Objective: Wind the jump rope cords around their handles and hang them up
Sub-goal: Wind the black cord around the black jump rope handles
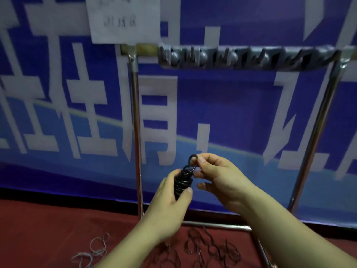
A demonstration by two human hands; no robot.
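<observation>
While wound, rope (183, 183) (black) in 2 hands (170, 202)

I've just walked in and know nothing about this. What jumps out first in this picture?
In the lower middle, two bare hands work a black wound jump rope: the left hand grips the coiled bundle while the right hand pinches a loop of cord at its top. Behind them hangs a big blue banner with white characters, fronted by a metal rack whose hook strip runs along the top. Loose ropes lie on the red floor below.
</observation>
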